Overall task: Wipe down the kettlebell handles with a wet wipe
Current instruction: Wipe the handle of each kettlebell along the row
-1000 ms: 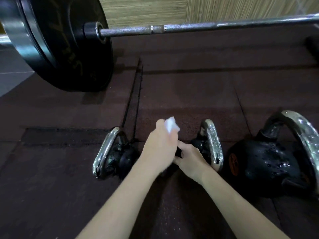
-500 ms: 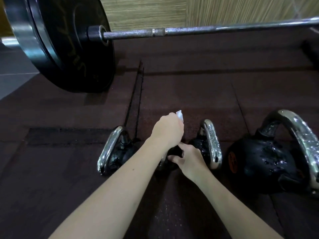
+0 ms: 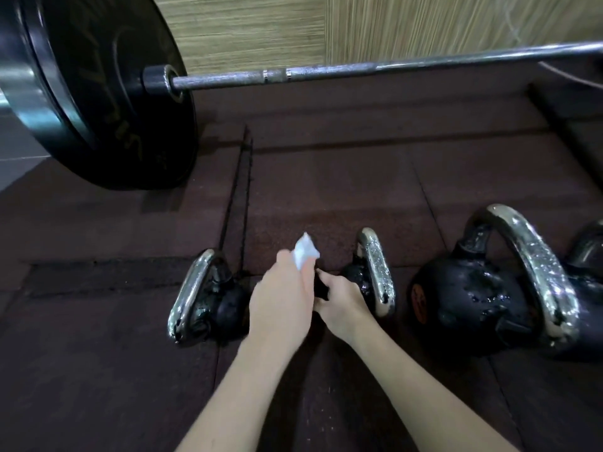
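Left hand [image 3: 280,305] has its fingers curled round a white wet wipe [image 3: 305,252]; a crumpled corner sticks out past the knuckles. The hand is motion-blurred. It covers whatever is under it, so contact with a handle can't be confirmed.

Right hand [image 3: 342,301] is just beside the left, touching or nearly so. Its fingers reach into a dark object between the two hands, but the grip is hidden, so can't tell whether they clasp it or just rest on it.

Small right kettlebell [image 3: 365,278] sits directly past the right hand, chrome handle [image 3: 377,269] upright and speckled with droplets. Small left kettlebell [image 3: 215,305] sits just left of the left hand, tipped, with its chrome handle [image 3: 189,291] leaning out to the left.

Large kettlebell [image 3: 473,295] is further right, apart from both hands, with a wet black body and a chrome handle [image 3: 535,262] arching over it. Part of another dark bell [image 3: 587,252] shows behind it at the frame edge.

All stand on dark rubber floor mats [image 3: 326,190]. Barbell [image 3: 359,71] lies across the far side, black plate [image 3: 98,93] at the left, with a wood-grain wall [image 3: 391,27] behind.
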Demonstrator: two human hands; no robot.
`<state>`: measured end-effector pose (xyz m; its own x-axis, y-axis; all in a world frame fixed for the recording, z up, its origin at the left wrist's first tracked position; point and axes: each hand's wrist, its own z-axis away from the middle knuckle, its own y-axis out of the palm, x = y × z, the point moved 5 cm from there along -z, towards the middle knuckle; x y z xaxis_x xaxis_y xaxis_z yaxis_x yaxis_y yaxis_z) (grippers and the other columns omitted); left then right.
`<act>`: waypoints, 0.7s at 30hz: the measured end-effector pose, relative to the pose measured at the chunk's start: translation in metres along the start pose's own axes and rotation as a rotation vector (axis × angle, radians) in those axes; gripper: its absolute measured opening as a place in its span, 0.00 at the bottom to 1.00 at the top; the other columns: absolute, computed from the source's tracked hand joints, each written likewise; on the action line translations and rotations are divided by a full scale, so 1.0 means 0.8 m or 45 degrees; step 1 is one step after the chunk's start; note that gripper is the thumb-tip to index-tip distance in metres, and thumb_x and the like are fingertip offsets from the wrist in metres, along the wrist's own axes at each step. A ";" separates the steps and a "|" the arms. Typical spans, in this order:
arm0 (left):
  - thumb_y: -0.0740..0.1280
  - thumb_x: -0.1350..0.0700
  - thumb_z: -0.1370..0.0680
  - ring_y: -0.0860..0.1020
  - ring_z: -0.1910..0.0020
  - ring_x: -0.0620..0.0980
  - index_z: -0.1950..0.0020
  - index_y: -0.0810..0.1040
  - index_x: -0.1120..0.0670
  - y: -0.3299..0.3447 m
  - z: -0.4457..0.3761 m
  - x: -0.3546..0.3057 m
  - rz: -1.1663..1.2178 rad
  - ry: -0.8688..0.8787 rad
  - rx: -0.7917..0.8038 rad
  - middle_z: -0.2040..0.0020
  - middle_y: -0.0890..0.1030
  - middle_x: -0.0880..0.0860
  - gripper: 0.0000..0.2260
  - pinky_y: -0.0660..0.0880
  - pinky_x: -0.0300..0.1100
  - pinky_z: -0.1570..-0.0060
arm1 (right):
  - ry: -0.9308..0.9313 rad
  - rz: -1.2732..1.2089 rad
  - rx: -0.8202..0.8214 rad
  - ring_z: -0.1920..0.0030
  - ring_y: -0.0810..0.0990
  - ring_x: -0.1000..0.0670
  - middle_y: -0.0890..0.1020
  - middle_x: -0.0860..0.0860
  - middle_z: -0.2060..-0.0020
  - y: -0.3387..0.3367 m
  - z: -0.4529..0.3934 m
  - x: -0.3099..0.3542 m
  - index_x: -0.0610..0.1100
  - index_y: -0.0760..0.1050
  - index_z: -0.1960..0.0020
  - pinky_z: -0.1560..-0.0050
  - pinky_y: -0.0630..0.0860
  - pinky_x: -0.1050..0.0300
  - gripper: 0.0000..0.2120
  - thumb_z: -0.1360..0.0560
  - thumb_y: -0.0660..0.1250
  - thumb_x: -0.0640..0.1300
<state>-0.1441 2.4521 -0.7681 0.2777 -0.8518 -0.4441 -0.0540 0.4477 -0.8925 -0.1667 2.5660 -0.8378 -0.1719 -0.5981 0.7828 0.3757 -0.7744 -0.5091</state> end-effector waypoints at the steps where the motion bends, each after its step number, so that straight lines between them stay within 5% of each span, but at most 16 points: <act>1: 0.53 0.45 0.15 0.78 0.53 0.60 0.41 0.71 0.56 0.001 -0.027 -0.011 -0.109 0.047 0.043 0.50 0.79 0.55 0.16 0.67 0.47 0.58 | 0.009 -0.009 0.004 0.44 0.81 0.51 0.83 0.53 0.47 0.002 0.000 -0.001 0.52 0.72 0.27 0.47 0.70 0.63 0.27 0.24 0.73 0.46; 6: 0.50 0.58 0.15 0.75 0.58 0.56 0.20 0.59 0.57 0.001 -0.089 -0.049 -0.046 0.131 0.338 0.58 0.71 0.55 0.22 0.73 0.50 0.59 | -0.018 -0.048 -0.003 0.21 0.61 0.55 0.64 0.58 0.22 0.007 0.018 -0.007 0.51 0.59 0.19 0.24 0.54 0.65 0.34 0.21 0.70 0.48; 8: 0.47 0.51 0.13 0.78 0.55 0.59 0.29 0.70 0.60 -0.015 -0.081 -0.057 0.054 0.247 0.347 0.59 0.72 0.60 0.20 0.76 0.54 0.53 | -0.089 -0.081 0.071 0.21 0.58 0.60 0.61 0.62 0.21 0.003 0.044 -0.017 0.52 0.58 0.19 0.20 0.53 0.60 0.34 0.20 0.69 0.48; 10: 0.46 0.41 0.14 0.78 0.58 0.55 0.50 0.75 0.57 -0.029 -0.067 -0.058 0.222 0.263 0.378 0.62 0.75 0.57 0.26 0.75 0.47 0.56 | -0.074 0.036 0.135 0.26 0.64 0.64 0.68 0.63 0.25 -0.009 0.076 -0.050 0.54 0.65 0.22 0.22 0.62 0.59 0.29 0.20 0.69 0.50; 14: 0.47 0.33 0.18 0.76 0.65 0.47 0.47 0.76 0.56 -0.042 -0.051 -0.068 0.411 0.307 0.405 0.65 0.76 0.49 0.31 0.76 0.48 0.54 | 0.114 0.072 0.013 0.40 0.79 0.67 0.84 0.58 0.40 -0.066 0.123 -0.117 0.53 0.82 0.38 0.32 0.74 0.61 0.12 0.22 0.71 0.46; 15: 0.47 0.33 0.17 0.77 0.61 0.47 0.45 0.76 0.56 -0.041 -0.050 -0.078 0.436 0.343 0.371 0.61 0.79 0.49 0.30 0.76 0.49 0.50 | 0.150 -0.006 -0.074 0.44 0.80 0.68 0.85 0.57 0.44 -0.084 0.127 -0.125 0.53 0.82 0.41 0.33 0.75 0.62 0.10 0.21 0.71 0.44; 17: 0.47 0.35 0.17 0.76 0.37 0.46 0.35 0.76 0.49 -0.014 -0.043 -0.100 0.389 0.458 0.392 0.37 0.80 0.48 0.26 0.71 0.51 0.33 | 0.182 -0.118 -0.243 0.44 0.81 0.66 0.85 0.59 0.46 -0.113 0.121 -0.130 0.54 0.81 0.41 0.33 0.75 0.58 0.09 0.20 0.69 0.46; 19: 0.44 0.33 0.18 0.52 0.18 0.55 0.24 0.68 0.46 0.031 -0.015 -0.122 0.180 0.644 0.523 0.18 0.59 0.54 0.29 0.54 0.56 0.21 | 0.153 -0.221 -0.318 0.43 0.82 0.61 0.85 0.59 0.46 -0.127 0.102 -0.120 0.52 0.79 0.35 0.35 0.76 0.56 0.13 0.19 0.68 0.49; 21: 0.39 0.31 0.20 0.35 0.19 0.59 0.24 0.68 0.48 0.063 0.011 -0.126 0.052 0.671 0.560 0.16 0.44 0.56 0.35 0.45 0.56 0.20 | 0.115 -0.360 -0.284 0.44 0.83 0.57 0.86 0.53 0.44 -0.126 0.078 -0.103 0.47 0.77 0.34 0.43 0.78 0.63 0.13 0.18 0.65 0.43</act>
<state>-0.1665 2.5627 -0.7679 -0.2258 -0.8008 -0.5547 0.3705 0.4561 -0.8092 -0.1336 2.7059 -0.8288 -0.3240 -0.3625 0.8739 0.0956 -0.9315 -0.3509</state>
